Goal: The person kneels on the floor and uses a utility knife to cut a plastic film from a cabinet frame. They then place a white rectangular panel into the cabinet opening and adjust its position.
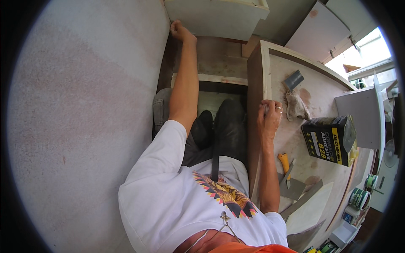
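Counter (291,137) on the right, pale top, smudged brown in places, a wooden rim along the side facing the person! Across from it, the wall (84,105), huge and mottled, filling the left. Between them comes the white shirt (160,168), bright print across the chest, and beyond it the dark trousers (230,122), down in the gap between wall and counter. At the top, the white box (215,19), its corner meeting the wall.

Now the tin (327,141), black and yellow, out on the counter, well apart from the hands. And the hands! Right hand (270,120) at the counter's rim, fingers bent inward; whether they grip anything, I cannot tell. Left hand (182,31), arm stretched far up to the corner of wall and box, fingers curled in; contact and contents, I can't tell either.

Smaller pieces: the grey sheet (292,189) lower on the counter, the crumpled rag (297,106) near the right hand, the grey cylinder (293,79) just beyond that, and the yellow handle (283,160) of a tool beside the right forearm.
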